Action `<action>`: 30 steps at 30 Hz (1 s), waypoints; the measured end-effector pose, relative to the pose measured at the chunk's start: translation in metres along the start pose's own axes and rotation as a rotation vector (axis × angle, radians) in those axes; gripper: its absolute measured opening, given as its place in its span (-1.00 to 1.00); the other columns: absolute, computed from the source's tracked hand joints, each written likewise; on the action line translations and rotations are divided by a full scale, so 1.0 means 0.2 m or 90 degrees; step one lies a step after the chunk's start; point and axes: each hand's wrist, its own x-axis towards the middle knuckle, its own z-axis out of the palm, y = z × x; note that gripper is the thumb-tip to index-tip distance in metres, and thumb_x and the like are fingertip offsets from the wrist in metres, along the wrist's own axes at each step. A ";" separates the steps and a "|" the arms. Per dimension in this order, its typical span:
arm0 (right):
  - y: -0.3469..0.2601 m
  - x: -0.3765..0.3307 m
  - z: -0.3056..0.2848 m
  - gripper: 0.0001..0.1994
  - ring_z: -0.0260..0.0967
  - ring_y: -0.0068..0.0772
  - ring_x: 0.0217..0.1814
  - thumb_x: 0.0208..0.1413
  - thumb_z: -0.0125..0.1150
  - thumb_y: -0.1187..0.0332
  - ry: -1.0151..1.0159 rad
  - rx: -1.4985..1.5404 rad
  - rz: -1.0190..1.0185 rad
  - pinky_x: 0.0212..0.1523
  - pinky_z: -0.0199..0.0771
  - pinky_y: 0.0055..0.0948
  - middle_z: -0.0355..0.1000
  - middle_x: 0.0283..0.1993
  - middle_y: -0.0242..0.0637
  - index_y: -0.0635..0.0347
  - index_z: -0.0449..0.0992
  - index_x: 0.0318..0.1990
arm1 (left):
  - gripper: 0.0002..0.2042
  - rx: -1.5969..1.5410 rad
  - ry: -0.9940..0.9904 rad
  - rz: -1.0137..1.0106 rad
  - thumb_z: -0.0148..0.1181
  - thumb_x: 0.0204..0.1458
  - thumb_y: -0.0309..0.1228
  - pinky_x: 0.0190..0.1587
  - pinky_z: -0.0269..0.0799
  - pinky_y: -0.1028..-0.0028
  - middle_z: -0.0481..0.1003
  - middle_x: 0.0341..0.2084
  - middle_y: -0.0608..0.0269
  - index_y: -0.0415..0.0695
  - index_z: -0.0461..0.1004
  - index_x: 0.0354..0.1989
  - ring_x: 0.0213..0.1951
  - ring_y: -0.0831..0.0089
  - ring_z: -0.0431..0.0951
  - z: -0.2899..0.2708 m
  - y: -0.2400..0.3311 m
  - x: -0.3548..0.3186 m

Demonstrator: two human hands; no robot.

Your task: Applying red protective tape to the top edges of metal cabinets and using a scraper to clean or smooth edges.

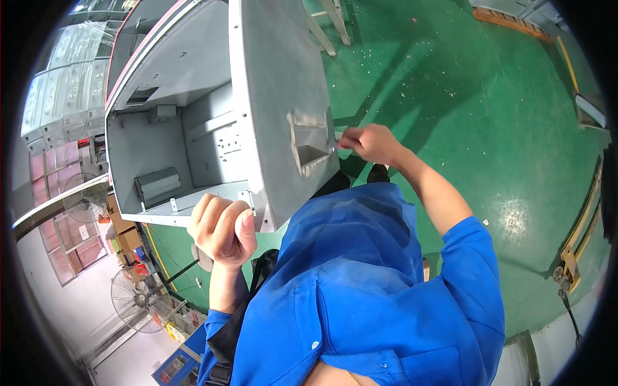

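The grey metal cabinet (219,116) fills ten to twelve o'clock. The left hand (222,228), curled shut, grips its lower corner at seven o'clock; the right hand (370,143) (arm bent) pinches something small beside the side recess (311,149), centre.

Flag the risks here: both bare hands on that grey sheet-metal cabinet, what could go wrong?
1. The left hand curls around the lower corner edge of the grey metal cabinet with no glove; a sharp sheet edge could cut the fingers.
2. The right hand pinches at the rim of the recessed pocket in the side panel; a slip might nick or trap fingertips.
3. White debris litters the green floor; footing may suffer.
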 end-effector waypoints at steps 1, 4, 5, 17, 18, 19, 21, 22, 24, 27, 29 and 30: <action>-0.02 0.00 -0.02 -0.78 0.39 -0.16 -0.38 0.06 -0.04 0.11 0.012 -0.004 0.007 -0.42 0.35 -0.24 0.45 -0.46 -0.31 -0.05 0.49 -0.38 | -0.80 0.004 -0.004 -0.001 0.09 -0.12 -0.39 -0.65 0.08 0.50 0.24 -0.80 0.30 -0.19 0.39 -0.70 -0.73 0.42 0.21 0.00 0.01 0.01; 0.00 0.03 0.03 -0.77 0.38 -0.14 -0.39 0.07 -0.05 0.10 -0.024 0.001 -0.007 -0.44 0.34 -0.22 0.44 -0.48 -0.31 -0.04 0.47 -0.39 | -0.80 0.008 -0.010 -0.005 0.09 -0.11 -0.39 -0.65 0.09 0.49 0.25 -0.80 0.28 -0.20 0.39 -0.69 -0.73 0.40 0.21 -0.01 0.00 0.00; 0.00 0.01 0.05 -0.77 0.38 -0.13 -0.40 0.07 -0.05 0.10 -0.050 0.004 -0.019 -0.45 0.34 -0.22 0.44 -0.49 -0.31 -0.04 0.46 -0.40 | -0.80 0.002 -0.010 -0.004 0.09 -0.11 -0.39 -0.65 0.09 0.49 0.25 -0.80 0.28 -0.20 0.39 -0.69 -0.73 0.40 0.21 -0.01 0.00 0.00; 0.01 -0.05 0.11 -0.72 0.35 -0.06 -0.50 0.09 -0.09 0.05 0.027 -0.117 -0.105 -0.53 0.31 -0.14 0.39 -0.59 -0.22 0.02 0.43 -0.35 | -0.76 0.012 -0.006 -0.012 0.06 -0.07 -0.37 -0.65 0.10 0.49 0.25 -0.81 0.27 -0.23 0.38 -0.70 -0.74 0.40 0.22 -0.01 0.02 0.01; 0.01 -0.04 0.10 -0.72 0.35 -0.07 -0.51 0.09 -0.09 0.05 0.048 -0.095 -0.096 -0.53 0.31 -0.14 0.38 -0.59 -0.22 0.02 0.42 -0.36 | -0.76 0.007 0.007 -0.009 0.06 -0.07 -0.37 -0.65 0.10 0.49 0.26 -0.81 0.27 -0.23 0.38 -0.70 -0.74 0.40 0.22 0.00 0.01 0.00; 0.01 -0.03 0.10 -0.72 0.35 -0.07 -0.52 0.09 -0.09 0.05 0.070 -0.073 -0.087 -0.54 0.31 -0.14 0.38 -0.60 -0.22 0.03 0.42 -0.37 | -0.75 0.009 0.007 -0.009 0.05 -0.06 -0.37 -0.65 0.10 0.49 0.26 -0.81 0.27 -0.23 0.38 -0.70 -0.74 0.40 0.22 0.00 0.02 0.00; 0.02 -0.04 0.12 -0.71 0.35 -0.07 -0.53 0.09 -0.08 0.05 0.077 -0.051 -0.071 -0.54 0.30 -0.14 0.37 -0.61 -0.22 0.04 0.41 -0.39 | -0.75 0.012 0.012 -0.008 0.05 -0.06 -0.37 -0.65 0.11 0.49 0.26 -0.81 0.27 -0.23 0.38 -0.70 -0.74 0.40 0.22 0.01 0.02 0.01; 0.03 -0.07 0.15 -0.71 0.35 -0.07 -0.53 0.09 -0.08 0.05 0.063 -0.052 -0.064 -0.55 0.30 -0.15 0.37 -0.61 -0.22 0.04 0.41 -0.40 | -0.75 0.011 0.010 -0.007 0.05 -0.06 -0.37 -0.65 0.11 0.49 0.26 -0.81 0.27 -0.23 0.38 -0.70 -0.74 0.40 0.22 0.01 0.01 0.01; 0.02 -0.08 0.14 -0.71 0.34 -0.07 -0.53 0.09 -0.07 0.07 0.057 -0.063 -0.087 -0.56 0.29 -0.15 0.37 -0.63 -0.23 0.06 0.40 -0.42 | -0.75 0.010 0.004 -0.007 0.05 -0.06 -0.37 -0.65 0.11 0.49 0.26 -0.81 0.28 -0.23 0.37 -0.70 -0.74 0.40 0.22 0.00 0.01 0.00; 0.04 -0.02 0.13 -0.72 0.34 -0.07 -0.53 0.09 -0.07 0.07 0.108 -0.034 -0.089 -0.57 0.28 -0.15 0.37 -0.63 -0.22 0.06 0.40 -0.42 | -0.75 0.009 0.014 -0.006 0.05 -0.06 -0.37 -0.65 0.11 0.49 0.26 -0.81 0.27 -0.23 0.37 -0.71 -0.74 0.40 0.23 0.01 0.02 0.01; 0.03 -0.06 0.16 -0.74 0.34 -0.08 -0.55 0.08 -0.04 0.10 0.113 -0.012 -0.092 -0.58 0.28 -0.17 0.37 -0.63 -0.22 0.06 0.40 -0.41 | -0.74 0.011 0.007 -0.011 0.05 -0.05 -0.36 -0.65 0.11 0.49 0.27 -0.81 0.28 -0.23 0.37 -0.71 -0.74 0.40 0.23 0.01 0.02 0.00; 0.02 -0.09 0.17 -0.77 0.33 -0.08 -0.56 0.07 -0.02 0.12 0.097 -0.020 -0.083 -0.59 0.28 -0.20 0.37 -0.62 -0.21 0.05 0.41 -0.41 | -0.74 0.012 0.006 -0.012 0.05 -0.05 -0.36 -0.65 0.11 0.49 0.27 -0.81 0.28 -0.23 0.37 -0.71 -0.74 0.40 0.23 0.01 0.02 0.00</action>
